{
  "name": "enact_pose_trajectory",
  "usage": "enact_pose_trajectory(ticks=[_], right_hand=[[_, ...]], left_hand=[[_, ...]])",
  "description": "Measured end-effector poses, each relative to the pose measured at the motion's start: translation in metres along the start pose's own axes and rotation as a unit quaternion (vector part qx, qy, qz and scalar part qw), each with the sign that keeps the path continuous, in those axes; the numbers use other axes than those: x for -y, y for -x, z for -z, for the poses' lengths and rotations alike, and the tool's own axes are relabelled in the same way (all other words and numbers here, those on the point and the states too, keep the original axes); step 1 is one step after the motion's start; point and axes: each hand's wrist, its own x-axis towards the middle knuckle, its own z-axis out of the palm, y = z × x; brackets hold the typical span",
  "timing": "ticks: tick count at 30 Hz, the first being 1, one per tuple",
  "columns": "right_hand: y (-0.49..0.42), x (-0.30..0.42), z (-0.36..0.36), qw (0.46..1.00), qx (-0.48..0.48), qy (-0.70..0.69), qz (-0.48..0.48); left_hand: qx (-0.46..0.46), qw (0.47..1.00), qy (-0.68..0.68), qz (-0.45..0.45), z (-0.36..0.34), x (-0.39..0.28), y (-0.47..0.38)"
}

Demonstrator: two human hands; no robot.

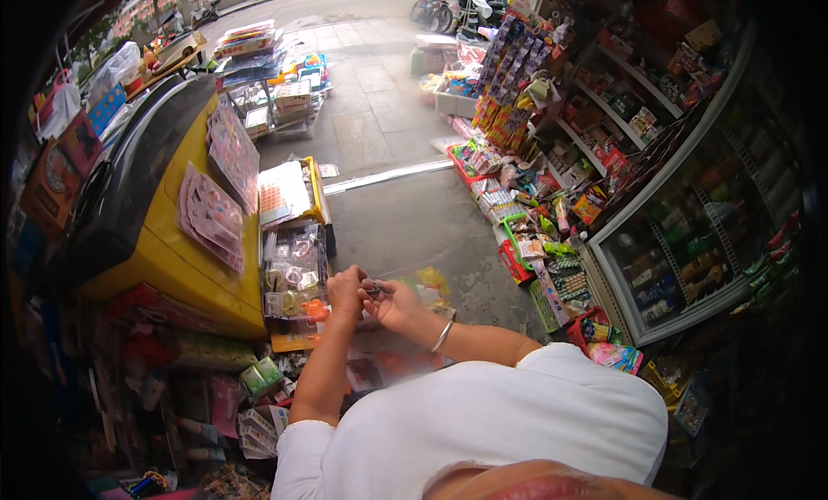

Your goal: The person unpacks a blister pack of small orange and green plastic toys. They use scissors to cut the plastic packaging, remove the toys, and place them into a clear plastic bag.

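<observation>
My left hand (346, 293) is curled into a loose fist in front of my body, and whatever lies inside its fingers is hidden. Touching or almost touching it, my right hand (400, 307) is palm up, with a small dark metallic object (375, 290) between its thumb and fingers; it is too small to name. A bangle circles the right wrist. Around and below both hands is clear plastic packaging with blurred yellow pieces (432, 280) in it. Left of my left hand, orange plastic pieces (315, 310) show through clear packaging.
Packaged tapes and trinkets (294, 267) fill a display at the left, beside a yellow cabinet (187, 260). Snack baskets (517, 238) and a glass-door drinks fridge (686, 241) line the right. Concrete floor (394, 222) runs to a metal threshold strip (388, 178) and paving outside.
</observation>
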Motion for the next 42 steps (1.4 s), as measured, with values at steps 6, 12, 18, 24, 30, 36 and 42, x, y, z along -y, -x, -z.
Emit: enact_pose_trajectory(ticks=[6, 12, 18, 24, 30, 36, 42], right_hand=[[-0.005, 0.017, 0.007, 0.951, 0.015, 0.31, 0.004], [0.011, 0.029, -0.017, 0.559, 0.004, 0.816, 0.147], [0.012, 0.027, -0.02, 0.231, 0.13, 0.931, 0.249], [-0.01, 0.034, -0.018, 0.811, -0.072, 0.575, 0.076], [-0.003, 0.005, 0.006, 0.992, -0.053, 0.114, 0.005], [0.002, 0.016, 0.009, 0.934, -0.054, 0.354, 0.004], [0.027, 0.029, -0.009, 0.412, -0.014, 0.881, 0.234]], left_hand=[[0.018, 1.0, 0.003, 0.008, 0.005, 0.004, 0.003], [0.05, 0.998, 0.041, 0.017, 0.015, -0.003, 0.0], [0.032, 0.999, 0.023, 0.009, 0.014, -0.005, 0.0], [-0.001, 1.0, -0.013, 0.002, 0.011, -0.006, 0.005], [-0.026, 0.999, -0.011, -0.021, 0.006, -0.007, 0.007], [-0.006, 0.998, 0.067, -0.003, 0.001, 0.007, 0.007], [-0.01, 0.997, 0.075, -0.031, 0.001, 0.014, 0.005]])
